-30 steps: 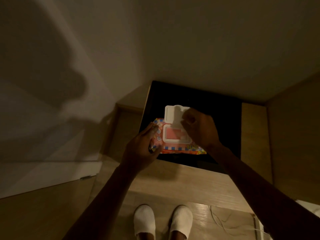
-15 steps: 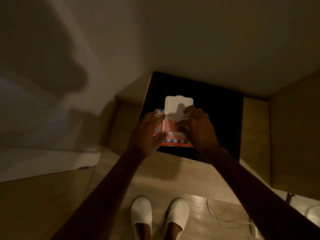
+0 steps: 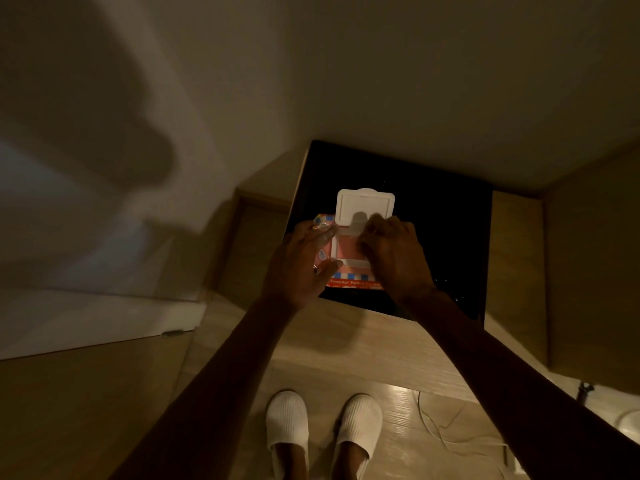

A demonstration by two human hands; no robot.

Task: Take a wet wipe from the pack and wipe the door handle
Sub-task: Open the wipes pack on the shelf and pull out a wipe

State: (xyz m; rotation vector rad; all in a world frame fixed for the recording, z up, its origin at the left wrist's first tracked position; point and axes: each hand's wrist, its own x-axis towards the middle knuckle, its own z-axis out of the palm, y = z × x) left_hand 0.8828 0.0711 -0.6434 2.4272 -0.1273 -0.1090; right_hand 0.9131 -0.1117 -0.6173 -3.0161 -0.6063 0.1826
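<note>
A pink and orange wet wipe pack (image 3: 349, 251) lies on a black surface (image 3: 443, 237), its white flip lid (image 3: 365, 207) standing open and tilted away from me. My left hand (image 3: 304, 265) grips the pack's left end, thumb and fingers wrapped around it. My right hand (image 3: 394, 258) rests over the pack's right half, fingertips curled at the pink opening under the lid. I cannot tell whether a wipe is pinched between them. No door handle is in view.
The black surface sits on a wooden counter (image 3: 346, 344) with wooden panels (image 3: 516, 265) to its right. A pale wall rises behind. Below, my feet in white slippers (image 3: 322, 431) stand on a wood floor with a thin white cable (image 3: 446, 434).
The lid has swung fully open and upright. My right hand has come down from the lid onto the pack's opening. My left hand stays on the pack's left end.
</note>
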